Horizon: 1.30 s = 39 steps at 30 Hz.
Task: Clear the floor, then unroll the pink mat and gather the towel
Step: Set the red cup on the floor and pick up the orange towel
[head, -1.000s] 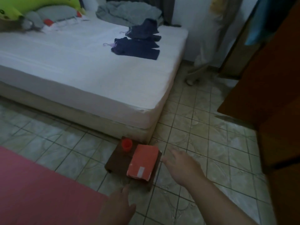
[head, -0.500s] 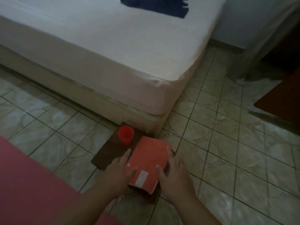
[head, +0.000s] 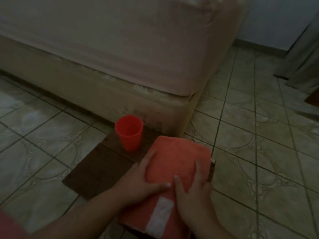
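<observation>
Near the bed corner: folded orange towel [head: 177, 163] is lying on a brown board [head: 96, 171].
Grip: left hand [head: 138, 180] and right hand [head: 193, 192] are clamping its sides.
Handling: probably soft, light, floppy; supporting underneath is wise.

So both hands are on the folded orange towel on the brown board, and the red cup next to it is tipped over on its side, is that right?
Not quite. The red cup stands upright on the brown board, open end up, as the head view shows. The rest holds: the left hand and the right hand are both on the folded orange towel, which lies on the board beside the cup.
</observation>
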Each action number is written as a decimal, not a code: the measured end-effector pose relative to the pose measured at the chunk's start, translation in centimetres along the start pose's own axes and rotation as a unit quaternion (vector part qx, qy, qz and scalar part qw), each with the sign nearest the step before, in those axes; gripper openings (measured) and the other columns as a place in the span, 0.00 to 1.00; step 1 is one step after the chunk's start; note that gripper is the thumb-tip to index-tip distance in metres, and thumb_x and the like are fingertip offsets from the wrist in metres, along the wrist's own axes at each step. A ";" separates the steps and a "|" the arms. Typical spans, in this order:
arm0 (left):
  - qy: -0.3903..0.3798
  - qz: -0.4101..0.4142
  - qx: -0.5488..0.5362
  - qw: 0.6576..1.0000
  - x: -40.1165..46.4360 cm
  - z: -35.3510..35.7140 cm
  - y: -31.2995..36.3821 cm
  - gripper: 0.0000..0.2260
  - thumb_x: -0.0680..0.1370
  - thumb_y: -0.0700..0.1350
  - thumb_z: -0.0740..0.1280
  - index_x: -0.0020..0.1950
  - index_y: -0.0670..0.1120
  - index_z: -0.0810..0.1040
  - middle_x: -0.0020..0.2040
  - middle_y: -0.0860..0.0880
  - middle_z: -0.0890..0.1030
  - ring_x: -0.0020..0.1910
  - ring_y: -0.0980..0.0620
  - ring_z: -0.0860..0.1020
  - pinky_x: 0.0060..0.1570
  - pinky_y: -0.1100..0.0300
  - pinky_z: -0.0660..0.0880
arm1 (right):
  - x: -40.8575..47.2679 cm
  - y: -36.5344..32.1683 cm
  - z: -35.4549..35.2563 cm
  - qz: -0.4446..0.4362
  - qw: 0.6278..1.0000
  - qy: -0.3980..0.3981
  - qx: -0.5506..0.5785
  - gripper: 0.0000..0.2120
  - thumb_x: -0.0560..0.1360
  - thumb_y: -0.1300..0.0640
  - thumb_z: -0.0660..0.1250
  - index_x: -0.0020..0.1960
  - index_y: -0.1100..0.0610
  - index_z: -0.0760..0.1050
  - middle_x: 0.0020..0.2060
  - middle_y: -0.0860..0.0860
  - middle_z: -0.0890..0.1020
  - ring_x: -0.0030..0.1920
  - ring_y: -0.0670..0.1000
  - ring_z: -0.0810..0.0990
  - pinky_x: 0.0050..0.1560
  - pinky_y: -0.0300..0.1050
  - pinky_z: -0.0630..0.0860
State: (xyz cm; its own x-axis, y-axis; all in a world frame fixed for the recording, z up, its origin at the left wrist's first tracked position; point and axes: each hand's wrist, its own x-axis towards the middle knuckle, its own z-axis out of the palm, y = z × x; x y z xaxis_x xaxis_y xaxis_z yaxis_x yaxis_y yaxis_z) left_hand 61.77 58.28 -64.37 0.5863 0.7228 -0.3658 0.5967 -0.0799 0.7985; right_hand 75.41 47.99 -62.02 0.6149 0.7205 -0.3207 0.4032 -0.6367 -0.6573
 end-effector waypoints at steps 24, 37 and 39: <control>0.349 0.186 0.211 0.894 -2.6 -2.8 -2.0 0.31 0.69 0.66 0.60 0.71 0.59 0.67 0.58 0.57 0.63 0.55 0.61 0.64 0.59 0.73 0.58 | 0.6 -3.2 2.8 -0.034 0.976 -0.020 -0.215 0.36 0.71 0.27 0.48 0.73 0.32 0.36 0.75 0.51 0.28 0.75 0.57 0.30 0.71 0.70 0.47; 0.371 0.114 -0.052 0.920 3.8 -4.4 -4.3 0.45 0.59 0.54 0.80 0.71 0.61 0.60 0.69 0.53 0.65 0.69 0.54 0.68 0.70 0.49 0.66 | 1.7 -2.3 5.2 -0.017 0.970 0.071 -0.233 0.37 0.70 0.26 0.48 0.71 0.30 0.33 0.75 0.51 0.30 0.77 0.56 0.35 0.70 0.61 0.59; 0.365 0.121 -0.081 0.919 4.3 -4.1 -4.8 0.46 0.60 0.56 0.78 0.72 0.62 0.56 0.70 0.52 0.67 0.69 0.54 0.69 0.68 0.47 0.69 | 1.7 -2.5 5.5 -0.017 0.970 0.079 -0.230 0.37 0.69 0.26 0.49 0.71 0.30 0.34 0.75 0.50 0.31 0.77 0.55 0.37 0.70 0.61 0.59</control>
State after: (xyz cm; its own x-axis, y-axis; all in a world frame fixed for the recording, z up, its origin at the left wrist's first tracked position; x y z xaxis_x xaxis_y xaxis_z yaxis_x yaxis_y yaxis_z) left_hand 59.22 64.59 -67.79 0.1309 0.9703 0.2036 0.3727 -0.2384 0.8968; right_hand 71.75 52.33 -64.66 0.6781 0.7147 -0.1714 0.6621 -0.6953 -0.2798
